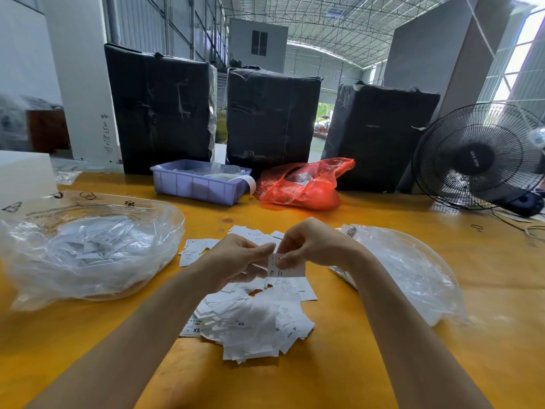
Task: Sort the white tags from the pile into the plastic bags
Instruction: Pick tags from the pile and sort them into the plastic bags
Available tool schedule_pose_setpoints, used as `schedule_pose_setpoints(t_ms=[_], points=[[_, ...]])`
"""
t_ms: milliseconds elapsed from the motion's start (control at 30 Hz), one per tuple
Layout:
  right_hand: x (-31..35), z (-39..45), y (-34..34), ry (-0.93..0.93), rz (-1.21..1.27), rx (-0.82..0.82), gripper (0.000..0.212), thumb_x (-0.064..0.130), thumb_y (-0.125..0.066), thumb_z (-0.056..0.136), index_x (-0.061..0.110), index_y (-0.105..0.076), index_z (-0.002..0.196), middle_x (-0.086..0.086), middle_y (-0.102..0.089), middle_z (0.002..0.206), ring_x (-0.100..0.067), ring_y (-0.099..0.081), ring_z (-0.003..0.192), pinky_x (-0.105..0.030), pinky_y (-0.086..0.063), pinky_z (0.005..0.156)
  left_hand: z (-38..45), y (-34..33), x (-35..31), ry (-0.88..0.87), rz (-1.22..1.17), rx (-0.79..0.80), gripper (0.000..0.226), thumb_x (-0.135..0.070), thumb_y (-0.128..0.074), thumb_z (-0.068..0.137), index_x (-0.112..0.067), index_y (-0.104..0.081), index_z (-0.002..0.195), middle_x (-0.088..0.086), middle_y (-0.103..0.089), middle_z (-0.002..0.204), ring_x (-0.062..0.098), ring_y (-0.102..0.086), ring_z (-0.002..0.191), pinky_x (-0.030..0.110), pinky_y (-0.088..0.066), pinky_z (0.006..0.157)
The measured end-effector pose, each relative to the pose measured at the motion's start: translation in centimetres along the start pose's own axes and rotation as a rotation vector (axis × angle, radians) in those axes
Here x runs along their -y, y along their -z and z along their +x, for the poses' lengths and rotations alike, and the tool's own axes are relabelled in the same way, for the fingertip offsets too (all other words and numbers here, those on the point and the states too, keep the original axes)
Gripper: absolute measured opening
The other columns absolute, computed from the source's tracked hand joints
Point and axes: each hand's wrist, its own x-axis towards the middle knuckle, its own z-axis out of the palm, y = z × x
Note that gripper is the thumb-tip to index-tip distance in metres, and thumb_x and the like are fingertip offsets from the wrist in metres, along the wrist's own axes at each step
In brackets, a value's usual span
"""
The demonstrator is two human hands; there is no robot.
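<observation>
Big warehouse or packing shed here: corrugated metal roof on steel trusses [324,16] overhead, open bay at the far end w/ daylight. Three tall black-wrapped bales [271,116] stand behind a yellow worktable [368,216]. Blue parts bin [200,184], black fan [477,157] on the right. Sorting station, def. industrial.

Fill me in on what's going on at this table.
A person is sorting white tags. Both hands hold one tag marked XL above the pile of tags on the yellow table: the left hand and right hand pinch it with their fingers. A clear plastic bag holding tags lies to the left, another clear bag to the right. Some tags in the pile read XS.
</observation>
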Motion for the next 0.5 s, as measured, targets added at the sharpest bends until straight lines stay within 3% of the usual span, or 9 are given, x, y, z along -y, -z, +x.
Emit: schedule_pose_setpoints(t_ms=[167, 267, 367, 500], points=[[0.48, -0.13, -0.48, 0.038, 0.054, -0.004, 0.029, 0.018, -0.083, 0.069, 0.019, -0.066, 0.093, -0.004, -0.071, 0.081, -0.022, -0.068, 0.081, -0.04, -0.054, 0.075, -0.01, -0.27, 0.16, -0.004, 0.007, 0.012, 0.038, -0.033, -0.064, 0.085, 0.004, -0.072, 0.085, 0.006, -0.061, 0.064, 0.012, -0.047, 0.054, 0.015, -0.045, 0.05], [0.46, 0.03, -0.55, 0.048, 0.073, -0.093, 0.036, 0.018, -0.082, 0.07, 0.015, -0.062, 0.1, -0.008, -0.069, 0.084, -0.028, -0.068, 0.086, -0.042, -0.054, 0.075, 0.05, -0.37, 0.27, -0.022, -0.024, -0.034, 0.031, -0.031, -0.066, 0.085, -0.001, -0.074, 0.081, 0.003, -0.063, 0.058, 0.01, -0.051, 0.052, 0.015, -0.045, 0.05], [0.14, 0.11, -0.47, 0.04, 0.091, -0.174, 0.032, 0.016, -0.079, 0.075, 0.011, -0.062, 0.101, -0.011, -0.068, 0.085, -0.027, -0.069, 0.081, -0.042, -0.056, 0.073, 0.37, -0.32, 0.26, -0.031, -0.098, -0.148, 0.026, -0.026, -0.067, 0.086, -0.006, -0.072, 0.071, 0.007, -0.067, 0.067, 0.01, -0.059, 0.056, 0.016, -0.048, 0.049], [0.0, 0.33, -0.52, 0.04, 0.12, -0.214, 0.019, 0.014, -0.075, 0.079, 0.007, -0.065, 0.094, -0.008, -0.069, 0.083, -0.02, -0.069, 0.075, -0.039, -0.057, 0.073, 0.54, -0.35, 0.15, -0.004, -0.203, -0.235, 0.026, -0.023, -0.067, 0.086, -0.003, -0.067, 0.071, 0.005, -0.066, 0.061, 0.008, -0.06, 0.048, 0.017, -0.048, 0.045]])
